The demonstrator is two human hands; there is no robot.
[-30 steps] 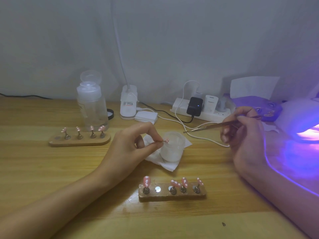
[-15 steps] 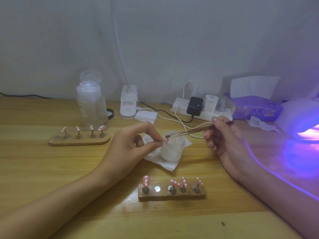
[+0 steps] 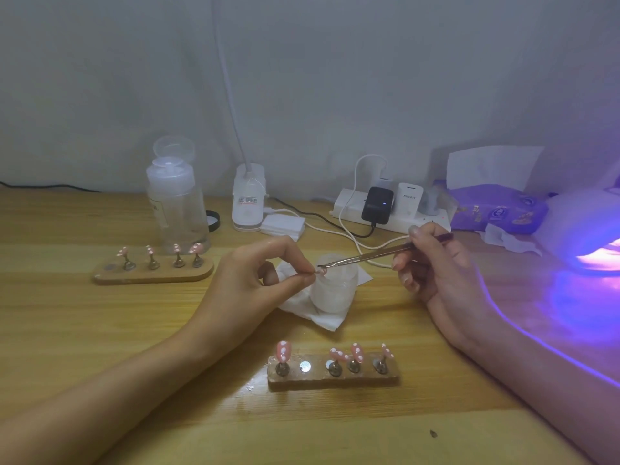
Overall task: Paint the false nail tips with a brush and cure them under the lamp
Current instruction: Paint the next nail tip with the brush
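My left hand [image 3: 258,280] pinches a small metal stand with a pink nail tip [image 3: 321,271] between thumb and forefinger, above a frosted jar [image 3: 333,290]. A thin brush [image 3: 369,256] sits in my right hand [image 3: 436,266], its bristle end touching the nail tip. Near the front, a wooden holder [image 3: 333,377] carries several pink, white-dotted nail tips and has one bare socket. A second holder [image 3: 154,273] with several tips lies at the left. The curing lamp [image 3: 590,229] glows purple at the right edge.
A clear liquid bottle [image 3: 176,203] stands behind the left holder. A white tissue [image 3: 315,313] lies under the jar. A power strip [image 3: 385,209] with plugs and cables, a white lamp base [image 3: 249,203] and a purple tissue pack [image 3: 496,209] line the back wall.
My right hand moved left from beside the lamp, bringing the brush tip onto the nail tip held by my left hand. The left hand stayed in place.
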